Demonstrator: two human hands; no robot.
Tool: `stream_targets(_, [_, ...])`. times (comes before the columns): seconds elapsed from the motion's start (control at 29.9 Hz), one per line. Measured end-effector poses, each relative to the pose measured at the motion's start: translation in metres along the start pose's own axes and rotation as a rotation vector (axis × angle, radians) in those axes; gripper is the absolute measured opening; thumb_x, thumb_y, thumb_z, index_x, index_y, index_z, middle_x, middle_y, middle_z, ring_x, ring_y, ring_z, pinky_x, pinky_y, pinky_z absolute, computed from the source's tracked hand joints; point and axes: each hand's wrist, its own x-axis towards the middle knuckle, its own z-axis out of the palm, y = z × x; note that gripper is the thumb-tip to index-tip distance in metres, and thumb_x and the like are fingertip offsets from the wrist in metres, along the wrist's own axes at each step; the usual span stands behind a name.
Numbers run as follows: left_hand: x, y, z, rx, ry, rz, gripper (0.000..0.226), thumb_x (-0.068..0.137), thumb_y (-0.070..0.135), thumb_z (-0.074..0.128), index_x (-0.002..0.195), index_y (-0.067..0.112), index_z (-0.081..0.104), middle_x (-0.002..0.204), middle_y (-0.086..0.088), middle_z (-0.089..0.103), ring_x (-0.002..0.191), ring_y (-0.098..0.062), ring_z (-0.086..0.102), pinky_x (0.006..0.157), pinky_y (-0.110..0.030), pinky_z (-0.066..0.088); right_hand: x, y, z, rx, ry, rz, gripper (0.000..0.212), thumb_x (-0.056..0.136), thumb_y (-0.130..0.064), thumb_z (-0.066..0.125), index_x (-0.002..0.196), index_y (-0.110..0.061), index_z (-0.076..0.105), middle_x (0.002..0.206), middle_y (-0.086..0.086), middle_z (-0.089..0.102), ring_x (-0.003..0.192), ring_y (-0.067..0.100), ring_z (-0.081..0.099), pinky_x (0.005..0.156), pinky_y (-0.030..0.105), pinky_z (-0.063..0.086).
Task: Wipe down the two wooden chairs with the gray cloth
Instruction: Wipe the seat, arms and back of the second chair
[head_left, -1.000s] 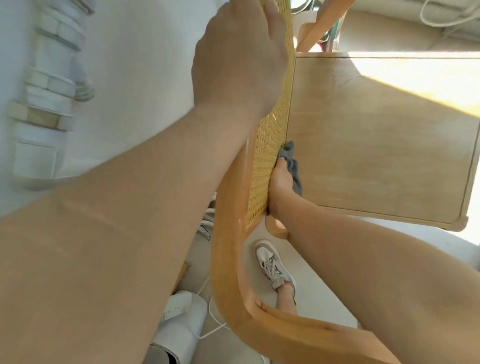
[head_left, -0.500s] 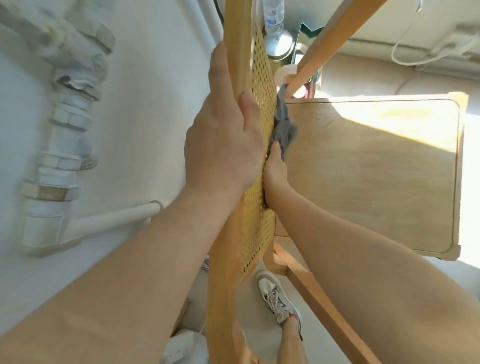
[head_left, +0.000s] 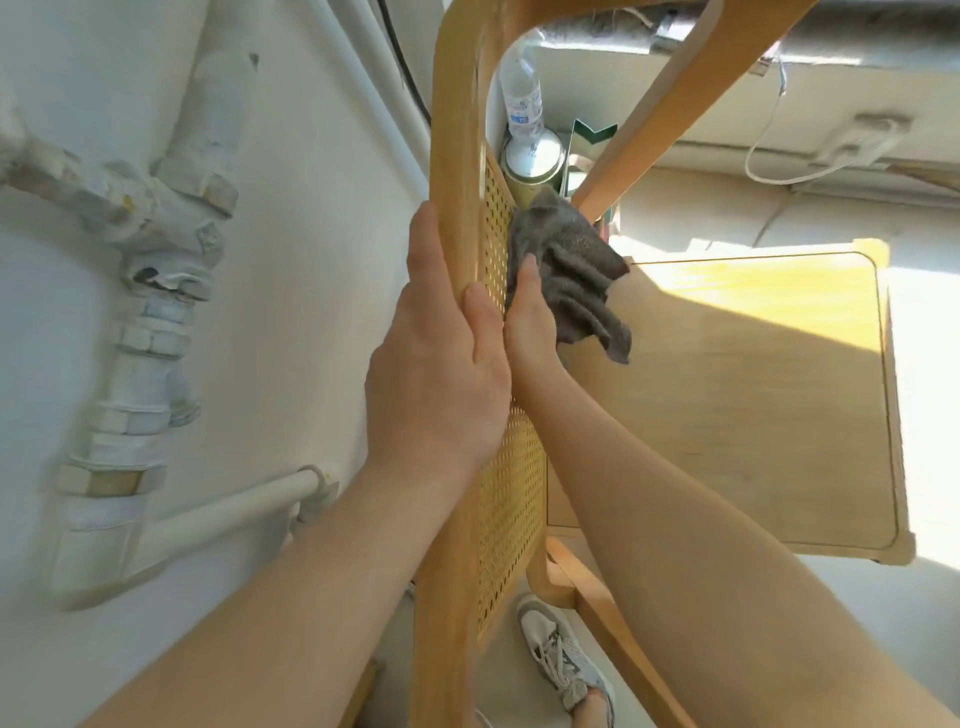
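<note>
I look down along a wooden chair (head_left: 453, 156) with a woven cane back panel (head_left: 511, 499) and a flat wooden seat (head_left: 737, 395) to its right. My left hand (head_left: 441, 364) grips the chair's back frame from the wall side, thumb lying on the front edge. My right hand (head_left: 530, 317) presses the crumpled gray cloth (head_left: 571, 270) against the upper part of the cane panel on the seat side. Part of the cloth hangs loose over the seat. Only one chair is in view.
A white wall with painted pipes (head_left: 140, 332) runs close on the left. Behind the chair's top stand a plastic water bottle (head_left: 522, 98) and a round can (head_left: 532, 156). A white cable (head_left: 769, 156) trails at the back right. My shoe (head_left: 563, 660) is on the floor below.
My right hand has slid the cloth up the cane panel, from near its lower part to its upper part. The view has tilted so more of the chair's top shows.
</note>
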Motion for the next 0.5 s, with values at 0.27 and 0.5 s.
stream_targets(0.27, [0.01, 0.013, -0.01, -0.039, -0.055, -0.043, 0.059, 0.099, 0.032, 0.034, 0.15, 0.036, 0.004, 0.142, 0.014, 0.037, 0.114, -0.001, 0.044, 0.087, -0.011, 0.027, -0.088, 0.019, -0.02, -0.118, -0.223, -0.021, 0.058, 0.1, -0.056, 0.027, 0.152, -0.03, 0.025, 0.158, -0.009, 0.026, 0.146, 0.009, 0.02, 0.12, 0.043, 0.02])
stream_targets(0.5, [0.142, 0.044, -0.01, 0.034, 0.036, -0.009, 0.045, 0.103, 0.034, 0.024, 0.146, 0.02, 0.026, 0.111, -0.003, 0.059, 0.101, -0.025, 0.056, 0.076, -0.026, 0.029, 0.024, -0.062, 0.007, -0.046, -0.096, -0.229, 0.052, 0.095, -0.05, 0.03, 0.127, -0.017, 0.055, 0.132, 0.001, 0.057, 0.127, 0.019, 0.047, 0.111, 0.048, 0.031])
